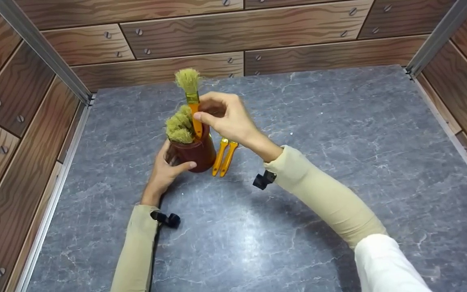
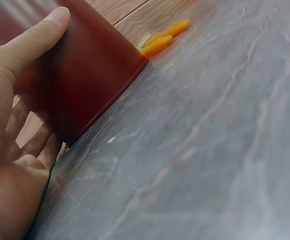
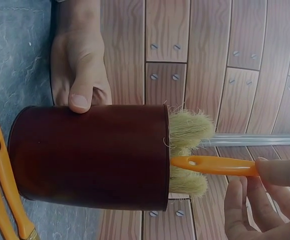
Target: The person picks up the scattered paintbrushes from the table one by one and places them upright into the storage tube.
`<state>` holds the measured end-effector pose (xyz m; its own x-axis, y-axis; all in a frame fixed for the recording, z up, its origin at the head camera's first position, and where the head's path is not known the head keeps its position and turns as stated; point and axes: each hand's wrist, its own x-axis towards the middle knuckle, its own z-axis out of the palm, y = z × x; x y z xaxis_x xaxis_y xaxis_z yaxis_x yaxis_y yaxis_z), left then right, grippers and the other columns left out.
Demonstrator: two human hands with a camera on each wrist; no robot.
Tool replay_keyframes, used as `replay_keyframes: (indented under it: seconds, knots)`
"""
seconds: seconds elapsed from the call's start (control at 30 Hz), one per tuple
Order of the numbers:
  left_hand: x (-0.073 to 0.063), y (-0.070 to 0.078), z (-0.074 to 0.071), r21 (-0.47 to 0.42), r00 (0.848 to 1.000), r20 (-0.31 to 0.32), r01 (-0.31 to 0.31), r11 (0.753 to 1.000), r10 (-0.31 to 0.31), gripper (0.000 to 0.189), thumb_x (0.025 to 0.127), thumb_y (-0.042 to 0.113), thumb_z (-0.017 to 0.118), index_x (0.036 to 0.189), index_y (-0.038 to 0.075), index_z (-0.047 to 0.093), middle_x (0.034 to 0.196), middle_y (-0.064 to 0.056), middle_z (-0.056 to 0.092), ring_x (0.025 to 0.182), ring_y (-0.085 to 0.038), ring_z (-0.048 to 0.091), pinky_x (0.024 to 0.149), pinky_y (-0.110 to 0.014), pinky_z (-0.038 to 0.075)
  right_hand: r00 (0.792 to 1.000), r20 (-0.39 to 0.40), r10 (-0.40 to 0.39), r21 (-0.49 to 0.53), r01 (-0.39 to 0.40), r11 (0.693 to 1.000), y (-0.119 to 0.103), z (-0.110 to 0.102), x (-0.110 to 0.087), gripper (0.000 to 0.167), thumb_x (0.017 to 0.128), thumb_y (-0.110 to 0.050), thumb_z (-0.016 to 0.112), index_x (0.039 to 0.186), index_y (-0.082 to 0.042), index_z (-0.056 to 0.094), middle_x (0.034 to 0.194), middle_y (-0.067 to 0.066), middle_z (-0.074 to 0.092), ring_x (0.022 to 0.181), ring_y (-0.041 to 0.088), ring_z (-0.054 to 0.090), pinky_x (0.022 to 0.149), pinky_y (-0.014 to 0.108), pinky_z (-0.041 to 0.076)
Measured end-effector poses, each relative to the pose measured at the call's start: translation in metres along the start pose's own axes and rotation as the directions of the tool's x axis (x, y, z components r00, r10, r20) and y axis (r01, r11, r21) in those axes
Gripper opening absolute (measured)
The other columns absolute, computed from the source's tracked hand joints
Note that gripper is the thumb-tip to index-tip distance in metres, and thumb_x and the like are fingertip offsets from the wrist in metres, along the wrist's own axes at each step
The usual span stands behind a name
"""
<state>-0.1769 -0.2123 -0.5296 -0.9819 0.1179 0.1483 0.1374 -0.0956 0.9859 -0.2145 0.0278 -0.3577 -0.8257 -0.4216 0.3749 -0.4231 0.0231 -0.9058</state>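
Note:
My right hand [image 1: 230,117] pinches the orange handle of a paintbrush [image 1: 192,97] between thumb and fingers, bristles up. The handle's lower tip is at the rim of a dark reddish-brown cup [image 1: 196,156]; in the right wrist view the handle [image 3: 215,165] overlaps the bristles there. Several other brushes [image 1: 178,127] stand in the cup, pale bristles up, their handles hidden inside. My left hand [image 1: 163,171] holds the cup from the left, thumb [image 2: 39,37] across its front and fingers partly hidden behind. The cup stands upright on the table.
Two orange-handled brushes [image 1: 226,158] lie side by side on the grey marbled tabletop [image 1: 339,142], just right of the cup. Wood-patterned panels [image 1: 241,28] rise at the back and both sides, with metal rails [image 1: 43,52] at the corners.

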Motion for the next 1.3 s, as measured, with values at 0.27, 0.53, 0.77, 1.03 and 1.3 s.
replay_keyframes:
  seconds: [0.27, 0.53, 0.77, 1.03, 1.3]
  knots:
    - [0.0, 0.0, -0.001, -0.001, 1.0, 0.016, -0.015, 1.0, 0.015, 0.101, 0.085, 0.0, 0.09, 0.167, 0.026, 0.037, 0.161, -0.004, 0.053, 0.149, -0.025, 0.051, 0.122, -0.036, 0.046, 1.0, -0.011, 0.026, -0.01, -0.026, 1.0, 0.003, 0.007, 0.007, 0.022, 0.096, -0.004, 0.077, 0.117, 0.0, 0.078, 0.105, 0.012, 0.081, 0.088, 0.019, 0.076, 0.082, 0.032, 0.064]
    - [0.0, 0.0, 0.0, -0.018, 1.0, 0.016, -0.016, 1.0, 0.016, 0.103, 0.084, -0.002, 0.09, 0.167, 0.026, 0.037, 0.161, -0.006, 0.053, 0.148, -0.026, 0.052, 0.121, -0.036, 0.046, 1.0, 0.013, 0.024, -0.039, -0.024, 0.999, 0.006, 0.011, 0.006, 0.024, 0.094, -0.006, 0.079, 0.117, -0.001, 0.078, 0.108, 0.012, 0.081, 0.09, 0.021, 0.077, 0.084, 0.037, 0.065]
    - [0.0, 0.0, 0.0, -0.012, 1.0, 0.013, -0.012, 1.0, 0.012, 0.101, 0.084, -0.001, 0.09, 0.166, 0.026, 0.038, 0.162, -0.004, 0.053, 0.15, -0.025, 0.05, 0.123, -0.037, 0.045, 0.997, 0.07, 0.032, -0.079, -0.027, 0.997, 0.009, 0.012, 0.003, 0.023, 0.099, -0.011, 0.076, 0.12, -0.002, 0.079, 0.111, 0.01, 0.081, 0.094, 0.022, 0.077, 0.087, 0.043, 0.065]
    - [0.002, 0.0, 0.002, -0.032, 0.999, 0.017, -0.03, 0.999, 0.03, 0.1, 0.084, -0.005, 0.089, 0.166, 0.021, 0.039, 0.162, -0.006, 0.052, 0.15, -0.026, 0.05, 0.124, -0.037, 0.044, 0.997, 0.052, 0.064, -0.125, -0.057, 0.991, 0.012, 0.004, -0.001, 0.02, 0.101, -0.012, 0.074, 0.118, -0.003, 0.079, 0.111, 0.009, 0.08, 0.092, 0.024, 0.077, 0.083, 0.035, 0.065]
    - [0.0, 0.0, 0.002, -0.044, 1.0, -0.005, -0.011, 0.999, 0.011, 0.1, 0.083, -0.009, 0.088, 0.166, 0.018, 0.039, 0.16, -0.008, 0.054, 0.148, -0.026, 0.052, 0.122, -0.036, 0.045, 0.994, -0.008, 0.106, -0.17, -0.106, 0.98, 0.026, -0.005, -0.01, 0.019, 0.1, -0.013, 0.075, 0.116, -0.004, 0.08, 0.108, 0.007, 0.08, 0.09, 0.022, 0.076, 0.084, 0.036, 0.064]
